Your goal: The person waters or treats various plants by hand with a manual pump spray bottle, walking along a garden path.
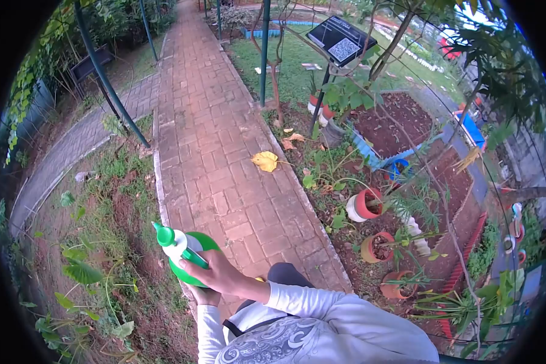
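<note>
A green pump spray bottle [207, 241] with a white head and a green nozzle is in front of me at lower left, tilted so the nozzle points up and to the left. My right hand [221, 275] is closed around the upper part of the bottle, with the thumb lying along the green trigger lever [195, 259]. Below it, my left hand [205, 295] is against the underside of the bottle; its fingers are mostly hidden by the bottle and my right hand.
A brick path [215, 164] runs ahead, with a yellow leaf [264, 161] on it. Weedy soil [121, 242] borders the left. On the right stand several terracotta pots [370, 204], a sign with a QR code [342, 41] and green poles [264, 54].
</note>
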A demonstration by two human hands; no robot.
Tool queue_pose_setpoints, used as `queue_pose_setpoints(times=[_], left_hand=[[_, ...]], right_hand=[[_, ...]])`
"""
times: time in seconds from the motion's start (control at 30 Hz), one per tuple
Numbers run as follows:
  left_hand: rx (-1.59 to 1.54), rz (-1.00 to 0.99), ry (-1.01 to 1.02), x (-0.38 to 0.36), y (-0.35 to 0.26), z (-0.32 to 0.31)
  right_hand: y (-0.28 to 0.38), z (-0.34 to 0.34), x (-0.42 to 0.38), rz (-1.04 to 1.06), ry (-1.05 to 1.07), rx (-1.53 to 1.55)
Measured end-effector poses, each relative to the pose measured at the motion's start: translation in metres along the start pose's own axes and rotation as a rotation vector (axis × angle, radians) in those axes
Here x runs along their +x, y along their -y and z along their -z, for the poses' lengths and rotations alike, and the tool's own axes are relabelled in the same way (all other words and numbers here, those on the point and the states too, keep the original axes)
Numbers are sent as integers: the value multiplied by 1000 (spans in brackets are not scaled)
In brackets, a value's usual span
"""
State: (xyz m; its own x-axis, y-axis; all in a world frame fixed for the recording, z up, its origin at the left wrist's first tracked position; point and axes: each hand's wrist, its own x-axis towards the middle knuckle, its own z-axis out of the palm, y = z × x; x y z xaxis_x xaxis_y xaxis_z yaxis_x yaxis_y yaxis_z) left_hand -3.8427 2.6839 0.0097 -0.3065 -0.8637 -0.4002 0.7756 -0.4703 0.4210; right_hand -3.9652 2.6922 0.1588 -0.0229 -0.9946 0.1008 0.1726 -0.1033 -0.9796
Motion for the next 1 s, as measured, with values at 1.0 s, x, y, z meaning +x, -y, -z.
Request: queue_pose_setpoints(times=[1.0], left_hand=[[9,77,35,613,-152,-212]], right_hand=[[-12,199,632,-125,122,69]])
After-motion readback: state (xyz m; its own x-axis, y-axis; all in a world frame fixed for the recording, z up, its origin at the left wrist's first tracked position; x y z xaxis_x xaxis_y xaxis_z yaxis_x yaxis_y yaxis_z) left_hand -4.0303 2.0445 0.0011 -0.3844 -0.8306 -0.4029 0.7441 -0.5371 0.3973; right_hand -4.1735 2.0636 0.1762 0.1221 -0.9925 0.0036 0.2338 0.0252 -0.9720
